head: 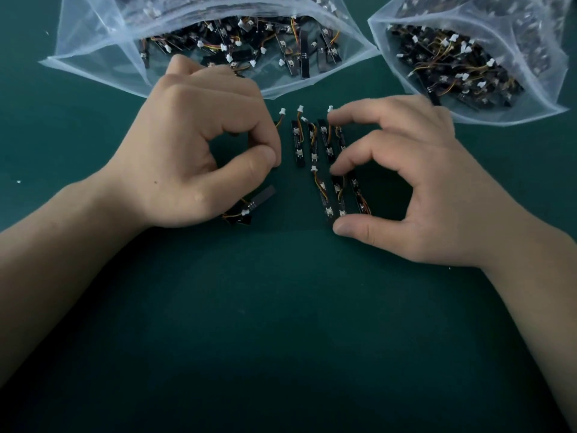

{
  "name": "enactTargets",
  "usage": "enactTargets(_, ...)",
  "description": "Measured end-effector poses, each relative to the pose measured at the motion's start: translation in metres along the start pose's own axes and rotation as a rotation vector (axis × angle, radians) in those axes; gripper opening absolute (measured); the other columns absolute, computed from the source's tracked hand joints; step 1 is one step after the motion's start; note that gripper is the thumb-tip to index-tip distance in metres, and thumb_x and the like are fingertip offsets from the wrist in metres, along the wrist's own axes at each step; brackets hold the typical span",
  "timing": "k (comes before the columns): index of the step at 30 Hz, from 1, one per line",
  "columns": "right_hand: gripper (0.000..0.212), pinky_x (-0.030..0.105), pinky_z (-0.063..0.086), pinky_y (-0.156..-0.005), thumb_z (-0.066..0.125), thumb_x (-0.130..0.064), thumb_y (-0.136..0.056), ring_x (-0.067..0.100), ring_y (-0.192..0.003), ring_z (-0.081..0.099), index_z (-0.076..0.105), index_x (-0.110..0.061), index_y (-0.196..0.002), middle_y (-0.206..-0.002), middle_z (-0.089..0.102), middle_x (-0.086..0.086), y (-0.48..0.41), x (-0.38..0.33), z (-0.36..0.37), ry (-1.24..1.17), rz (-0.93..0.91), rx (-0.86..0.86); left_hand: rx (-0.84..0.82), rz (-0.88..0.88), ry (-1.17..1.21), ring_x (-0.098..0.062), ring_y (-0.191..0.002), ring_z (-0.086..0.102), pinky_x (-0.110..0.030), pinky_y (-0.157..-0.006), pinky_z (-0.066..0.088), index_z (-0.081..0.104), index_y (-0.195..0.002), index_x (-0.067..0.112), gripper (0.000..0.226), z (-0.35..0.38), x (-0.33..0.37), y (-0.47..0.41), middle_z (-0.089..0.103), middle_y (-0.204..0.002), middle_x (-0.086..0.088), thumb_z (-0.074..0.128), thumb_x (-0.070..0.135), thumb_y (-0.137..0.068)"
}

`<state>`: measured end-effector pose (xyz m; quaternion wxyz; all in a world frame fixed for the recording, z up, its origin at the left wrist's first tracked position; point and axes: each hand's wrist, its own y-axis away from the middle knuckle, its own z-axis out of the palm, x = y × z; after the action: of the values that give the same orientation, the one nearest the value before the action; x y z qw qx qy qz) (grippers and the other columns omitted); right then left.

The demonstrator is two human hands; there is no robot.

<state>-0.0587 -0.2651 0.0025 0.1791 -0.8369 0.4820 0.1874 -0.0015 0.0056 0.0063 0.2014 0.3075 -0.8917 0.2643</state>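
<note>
left hand (pixel 199 145): thumb and forefinger pinch wired strip (pixel 280 120), mostly hidden | right hand (pixel 415 179): thumb and finger clamp three strips (pixel 338 192) end to end | parts bag (pixel 93 48) beyond left knuckles

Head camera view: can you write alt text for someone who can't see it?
A left hand and right hand pinch small black circuit strips with wired white plugs, laid in rows on a green table. Behind them lie two open clear bags full of the same parts.
</note>
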Motion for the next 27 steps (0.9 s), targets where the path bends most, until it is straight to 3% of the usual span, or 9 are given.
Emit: enactTargets(27,0.039,0.046,0.024,-0.119,0.075,-0.055,-0.085,0.019,-0.143,0.04,0.075,-0.026,-0.112,-0.151,0.05,-0.004,0.0002,0.0005,0.0022,0.013,-0.041,-0.014,-0.001,0.0,-0.032,-0.027,-0.078,0.06,-0.054,-0.091,0.034,0.073,-0.073,0.011,0.015,0.0002,0.0019,-0.0002,0.069,-0.081,0.002,0.064,0.011,-0.086)
